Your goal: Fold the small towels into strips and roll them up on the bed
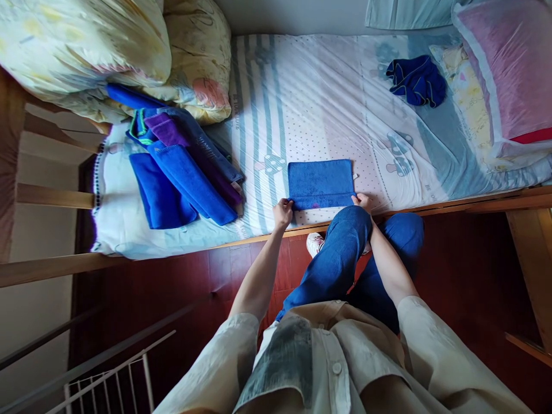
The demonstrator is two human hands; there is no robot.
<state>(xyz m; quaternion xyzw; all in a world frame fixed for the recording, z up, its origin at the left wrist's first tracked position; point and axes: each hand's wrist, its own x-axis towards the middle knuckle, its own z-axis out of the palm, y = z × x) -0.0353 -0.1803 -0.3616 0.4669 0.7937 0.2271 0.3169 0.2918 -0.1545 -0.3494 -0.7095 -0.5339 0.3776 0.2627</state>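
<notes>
A blue towel [319,183], folded into a flat rectangle, lies on the patterned bed sheet [328,103] near the bed's front edge. My left hand [282,211] pinches its near left corner with closed fingers. My right hand [362,200] grips the near right corner, partly hidden behind my raised knee in blue jeans [345,247].
A stack of folded blue and purple towels [181,172] lies at the left of the bed, below yellow quilts [107,52]. A crumpled dark blue cloth [416,80] sits far right near a pink pillow [513,75]. A wooden bed rail [474,204] and red floor lie below; a white rack [107,379] stands bottom left.
</notes>
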